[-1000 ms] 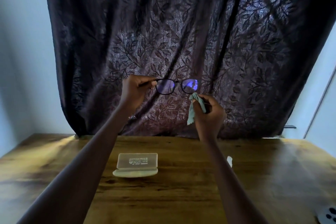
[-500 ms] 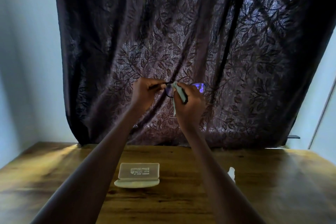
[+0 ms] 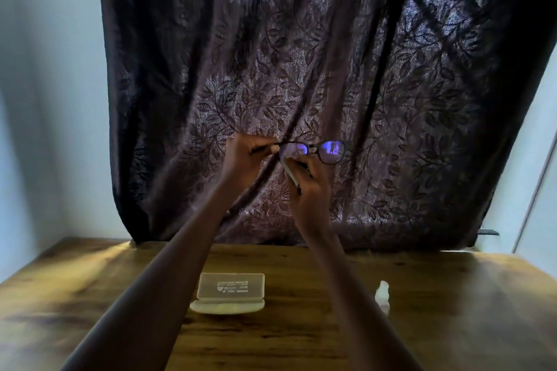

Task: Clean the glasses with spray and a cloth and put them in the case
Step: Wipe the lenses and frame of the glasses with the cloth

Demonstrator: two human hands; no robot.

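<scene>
Glasses (image 3: pixel 313 152) held up against the backlit curtain (image 3: pixel 301 54), probably so smears show. Left hand (image 3: pixel 241 156) pinched shut on one temple, steadying the frame; right hand (image 3: pixel 310 187) closed around the cloth (image 3: pixel 291 172), pressed at the nearer lens for wiping. Below on the surface (image 3: pixel 437 325), case (image 3: pixel 230 292) lying open, ready; spray bottle (image 3: pixel 382 295) standing apart to its right.

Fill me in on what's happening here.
A person is cleaning glasses held up in front of a dark curtain. The left hand grips one temple; the right hand works a cloth at the lens nearest the left hand. An open case and a small spray bottle sit on the wooden table.
</scene>
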